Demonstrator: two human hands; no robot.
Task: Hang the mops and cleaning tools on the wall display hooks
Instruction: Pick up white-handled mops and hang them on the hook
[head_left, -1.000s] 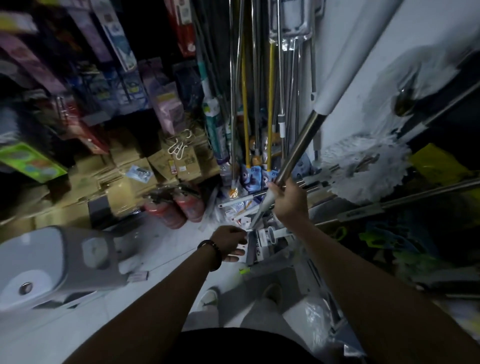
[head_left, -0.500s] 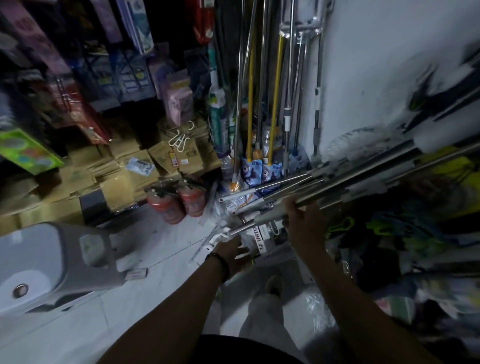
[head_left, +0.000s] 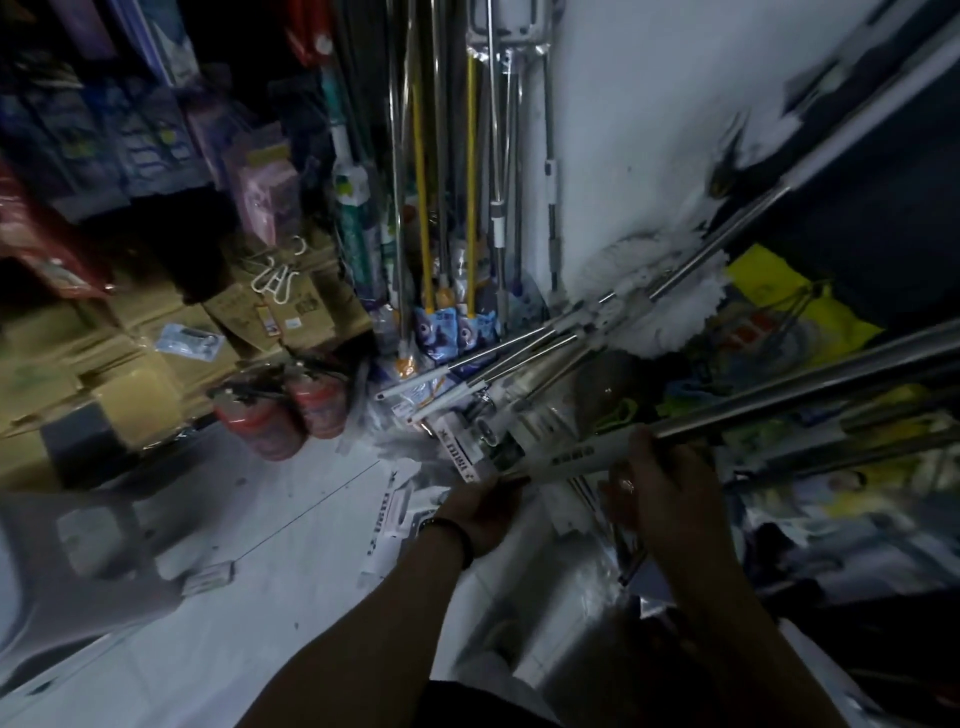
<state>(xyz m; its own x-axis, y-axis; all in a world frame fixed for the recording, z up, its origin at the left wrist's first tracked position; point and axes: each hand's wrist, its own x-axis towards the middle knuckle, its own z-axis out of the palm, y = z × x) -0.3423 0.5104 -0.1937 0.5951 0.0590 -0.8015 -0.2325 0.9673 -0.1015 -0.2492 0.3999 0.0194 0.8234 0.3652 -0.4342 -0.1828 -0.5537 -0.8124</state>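
Observation:
A long mop pole (head_left: 779, 410) with a steel shaft and a white labelled grip lies almost level, running off to the right. My right hand (head_left: 649, 478) grips it where the white grip meets the steel. My left hand (head_left: 483, 509) holds the pole's near end, by a pile of packaged mop parts (head_left: 467, 447). Several more steel poles (head_left: 519, 353) lie slanted on the heap beyond. A white string mop head (head_left: 670, 296) rests against the wall. Several mops with yellow and steel handles (head_left: 470, 208) hang or stand upright along the wall at the back.
Two red fire extinguishers (head_left: 280, 415) lie on the pale tiled floor (head_left: 249, 519). Cardboard boxes (head_left: 130, 364) are stacked at the left under shelves of packaged goods. A grey plastic stool (head_left: 78, 545) is at the lower left. Coloured bags and goods (head_left: 779, 312) crowd the right side.
The pole that stood steeply up in my right hand has swung down to near level, pointing right. My left hand has come up from the pile to the pole's near end.

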